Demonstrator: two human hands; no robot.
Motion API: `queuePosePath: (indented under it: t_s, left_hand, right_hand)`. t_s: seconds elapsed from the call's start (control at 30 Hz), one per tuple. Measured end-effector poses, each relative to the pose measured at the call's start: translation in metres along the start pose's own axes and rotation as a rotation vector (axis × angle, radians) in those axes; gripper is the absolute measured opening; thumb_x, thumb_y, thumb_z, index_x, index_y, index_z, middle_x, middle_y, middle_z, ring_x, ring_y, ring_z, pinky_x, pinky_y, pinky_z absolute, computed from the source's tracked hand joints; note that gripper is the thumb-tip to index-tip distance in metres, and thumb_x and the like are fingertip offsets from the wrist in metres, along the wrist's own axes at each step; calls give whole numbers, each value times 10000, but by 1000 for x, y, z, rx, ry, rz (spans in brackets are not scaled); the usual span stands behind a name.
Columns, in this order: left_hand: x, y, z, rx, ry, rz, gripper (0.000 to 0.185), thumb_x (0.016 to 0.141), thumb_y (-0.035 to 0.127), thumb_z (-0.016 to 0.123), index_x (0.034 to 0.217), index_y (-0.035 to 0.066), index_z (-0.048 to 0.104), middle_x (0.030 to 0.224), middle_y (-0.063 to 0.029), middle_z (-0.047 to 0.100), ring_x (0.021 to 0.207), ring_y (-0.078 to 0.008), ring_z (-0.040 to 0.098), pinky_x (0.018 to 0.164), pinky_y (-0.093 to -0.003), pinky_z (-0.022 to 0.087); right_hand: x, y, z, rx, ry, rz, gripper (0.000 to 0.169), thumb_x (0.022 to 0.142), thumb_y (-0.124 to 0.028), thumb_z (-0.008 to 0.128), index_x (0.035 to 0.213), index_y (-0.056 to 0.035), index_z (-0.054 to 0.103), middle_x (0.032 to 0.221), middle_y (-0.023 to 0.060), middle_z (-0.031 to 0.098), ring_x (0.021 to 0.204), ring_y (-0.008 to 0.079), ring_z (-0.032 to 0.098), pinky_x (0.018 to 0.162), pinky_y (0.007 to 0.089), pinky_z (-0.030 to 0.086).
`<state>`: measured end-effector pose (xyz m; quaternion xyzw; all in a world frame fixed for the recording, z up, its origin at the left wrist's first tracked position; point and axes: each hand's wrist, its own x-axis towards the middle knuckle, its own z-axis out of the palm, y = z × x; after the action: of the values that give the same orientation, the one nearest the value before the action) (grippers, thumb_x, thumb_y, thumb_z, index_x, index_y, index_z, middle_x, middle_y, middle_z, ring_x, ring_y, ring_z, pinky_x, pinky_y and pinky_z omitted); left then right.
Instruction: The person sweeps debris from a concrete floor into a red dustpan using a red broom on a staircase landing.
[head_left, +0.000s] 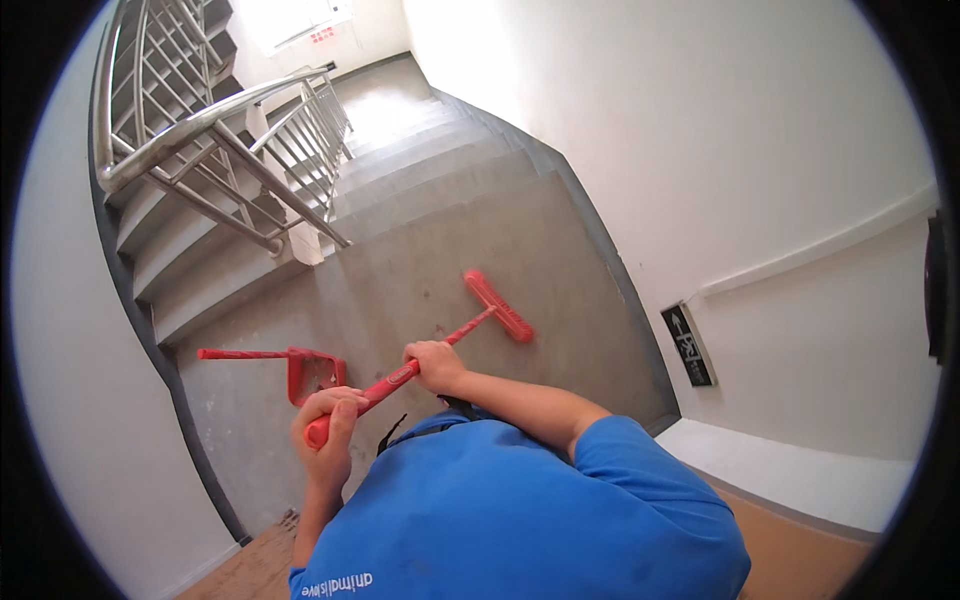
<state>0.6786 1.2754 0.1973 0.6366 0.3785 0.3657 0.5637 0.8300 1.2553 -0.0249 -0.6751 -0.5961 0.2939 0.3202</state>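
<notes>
A red broom slants across the grey landing in front of me, its handle (390, 384) gripped in both hands. My left hand (328, 420) is closed around the top end of the handle. Farther down, my right hand (436, 366) wraps the same handle. The red broom head (501, 306) is on the concrete floor (555, 262), ahead and to the right, slightly blurred. To the left of my hands stands a red long-handled dustpan (296, 379), with small pale bits in its pan. Part of the dustpan is hidden behind my left hand.
Concrete steps (442, 176) start at the landing's far edge, right of a metal railing (217, 124). Another flight of steps (202, 292) is on the left. White walls (697, 135) flank the landing. An exit sign (688, 345) is low on the right wall.
</notes>
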Motion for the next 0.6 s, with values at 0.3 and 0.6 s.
queuePosePath:
  t_s: [0.3, 0.6]
  left_hand:
    - [-1, 42, 48, 123, -299, 226, 152, 796, 118, 577, 682, 28, 530, 732, -105, 625, 747, -210, 584, 827, -390, 415]
    - [-21, 17, 118, -97, -598, -95, 109, 779, 70, 595, 715, 0, 543, 911, -147, 615, 906, -228, 555, 853, -369, 412]
  right_hand:
    - [-50, -13, -65, 120, 107, -69, 65, 706, -134, 599, 756, -131, 557, 737, 46, 603, 783, 236, 578, 799, 379, 373]
    - [-159, 56, -107, -75, 407, 181, 51, 710, -135, 590, 740, -139, 549, 724, 45, 598, 764, 236, 581, 817, 402, 367]
